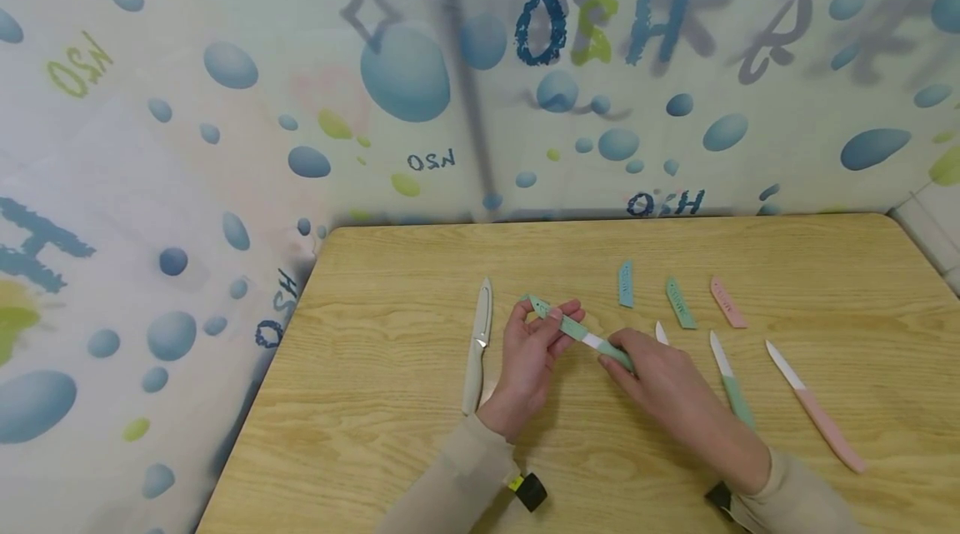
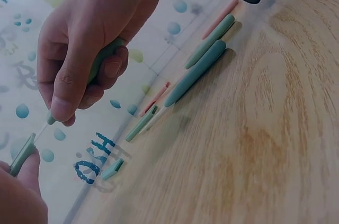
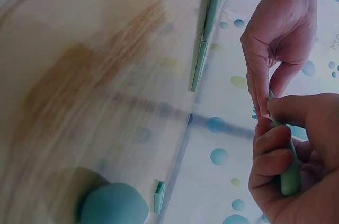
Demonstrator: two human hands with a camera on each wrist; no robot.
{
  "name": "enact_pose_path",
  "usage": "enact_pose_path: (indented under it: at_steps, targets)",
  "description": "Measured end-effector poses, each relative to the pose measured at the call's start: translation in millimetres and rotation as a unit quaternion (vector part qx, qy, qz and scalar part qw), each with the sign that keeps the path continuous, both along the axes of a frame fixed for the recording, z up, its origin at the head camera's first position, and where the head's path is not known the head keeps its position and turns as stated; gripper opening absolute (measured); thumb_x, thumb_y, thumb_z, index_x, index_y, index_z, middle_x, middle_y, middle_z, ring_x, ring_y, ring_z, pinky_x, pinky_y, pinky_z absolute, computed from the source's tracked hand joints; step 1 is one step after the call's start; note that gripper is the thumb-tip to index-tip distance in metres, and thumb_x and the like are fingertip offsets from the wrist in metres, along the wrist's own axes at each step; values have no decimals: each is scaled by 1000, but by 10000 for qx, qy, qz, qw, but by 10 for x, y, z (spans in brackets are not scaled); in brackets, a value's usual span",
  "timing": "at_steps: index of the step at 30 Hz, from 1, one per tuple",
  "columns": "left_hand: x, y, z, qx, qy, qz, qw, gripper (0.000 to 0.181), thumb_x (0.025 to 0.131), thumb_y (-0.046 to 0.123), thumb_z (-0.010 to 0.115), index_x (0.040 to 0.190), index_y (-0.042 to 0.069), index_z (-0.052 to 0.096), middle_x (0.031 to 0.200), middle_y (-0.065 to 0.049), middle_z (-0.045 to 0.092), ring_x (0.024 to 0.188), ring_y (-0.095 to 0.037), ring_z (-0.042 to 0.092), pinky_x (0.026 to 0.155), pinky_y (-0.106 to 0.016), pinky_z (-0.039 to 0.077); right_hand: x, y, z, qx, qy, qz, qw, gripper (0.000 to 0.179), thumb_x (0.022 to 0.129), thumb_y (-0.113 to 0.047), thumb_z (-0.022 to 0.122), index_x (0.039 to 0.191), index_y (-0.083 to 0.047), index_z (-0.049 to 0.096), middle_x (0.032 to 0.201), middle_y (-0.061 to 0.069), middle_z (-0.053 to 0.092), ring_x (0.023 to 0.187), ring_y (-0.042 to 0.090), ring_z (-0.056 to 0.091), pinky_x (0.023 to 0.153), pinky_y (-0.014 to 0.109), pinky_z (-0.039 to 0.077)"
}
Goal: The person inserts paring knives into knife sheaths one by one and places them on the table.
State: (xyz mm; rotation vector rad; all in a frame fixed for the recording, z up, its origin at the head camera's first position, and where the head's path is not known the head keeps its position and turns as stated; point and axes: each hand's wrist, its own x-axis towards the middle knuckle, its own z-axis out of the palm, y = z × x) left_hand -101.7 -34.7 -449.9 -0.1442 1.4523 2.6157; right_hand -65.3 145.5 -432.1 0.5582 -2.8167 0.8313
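Observation:
My left hand [image 1: 528, 355] pinches a green blade sheath [image 1: 573, 327] above the table. My right hand [image 1: 667, 384] grips the handle of a green knife [image 1: 617, 353], its fingers curled round it in the right wrist view. Between sheath and handle a short stretch of white blade [image 1: 592, 341] shows; the rest of the blade is hidden in the sheath. Just left of my left hand lies a pale green knife [image 1: 477, 351] with its blade covered. Under and beside my right arm lie a bare-bladed green knife [image 1: 737, 401], a pink knife [image 1: 821, 421] and a blue knife [image 2: 196, 75].
At the back of the wooden table [image 1: 360, 292] lie a blue sheath [image 1: 626, 284], a green sheath [image 1: 681, 304] and a pink sheath [image 1: 727, 302]. A patterned wall covering [image 1: 480, 134] rises behind the table's far edge and at its left side.

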Motion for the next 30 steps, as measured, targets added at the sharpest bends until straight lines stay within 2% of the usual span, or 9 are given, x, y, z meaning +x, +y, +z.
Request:
enact_pose_path:
  at_steps: [9, 16, 23, 30]
  targets:
    - [5, 10, -1, 5, 1, 26, 10000, 12, 108, 3, 52, 117, 3, 45, 128, -35, 64, 116, -34, 69, 97, -38, 58, -5, -21, -10, -30, -35, 30, 10000, 14, 96, -13, 76, 102, -5, 65, 77, -6, 55, 63, 7, 44, 53, 23, 40]
    - [24, 36, 1, 48, 2, 64, 10000, 17, 108, 2, 51, 122, -1, 43, 125, -31, 67, 115, -33, 70, 97, -38, 58, 1, -32, -4, -63, -121, -2, 9999, 14, 96, -12, 75, 102, -6, 64, 76, -7, 51, 62, 7, 43, 52, 22, 40]
    - [35, 65, -4, 135, 14, -10, 9999, 19, 108, 4, 53, 121, -3, 41, 129, -36, 62, 119, -37, 67, 99, -39, 57, 0, -35, -6, -100, -54, -14, 9999, 14, 96, -12, 75, 101, -6, 64, 76, -7, 50, 63, 7, 43, 52, 23, 39]
    - [41, 87, -8, 192, -17, -38, 9998, 20, 108, 4, 53, 121, -3, 40, 131, -37, 61, 118, -34, 68, 99, -39, 57, -1, -36, -4, -109, -16, -18, 9999, 14, 96, -12, 75, 100, -7, 63, 77, -6, 53, 62, 7, 44, 52, 23, 40]
